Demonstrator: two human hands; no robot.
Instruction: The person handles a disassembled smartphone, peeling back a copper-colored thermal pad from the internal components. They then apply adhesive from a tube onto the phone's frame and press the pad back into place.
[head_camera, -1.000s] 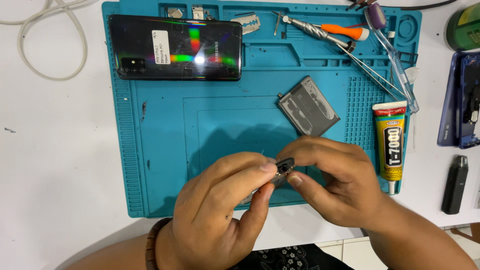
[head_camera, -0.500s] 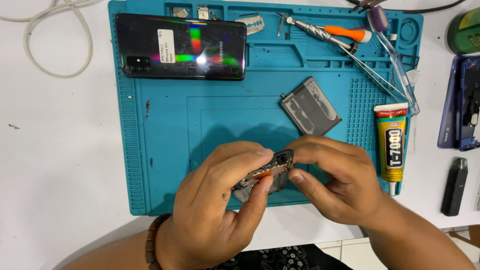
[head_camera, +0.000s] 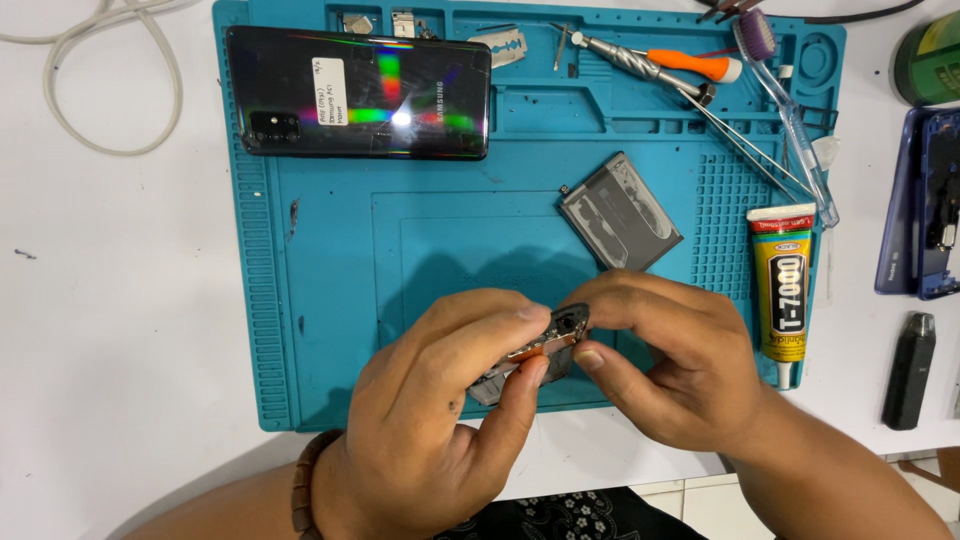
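Both hands pinched one small part (head_camera: 540, 350) just above the mat's (head_camera: 330, 300) near edge: left hand (head_camera: 430, 420) closed on its lower end, right hand (head_camera: 665, 365) on the top, steadying it close for inspection. Phone (head_camera: 360, 105) and battery (head_camera: 620, 212) lay parked beyond, apart.

Both forearms are bare, with no sleeves, gloves or rings on either the left hand (head_camera: 430, 420) or the right hand (head_camera: 670, 370). The left wrist wears 1 bracelet (head_camera: 301, 487) of round dark brown beads. Fingernails are short and plain.
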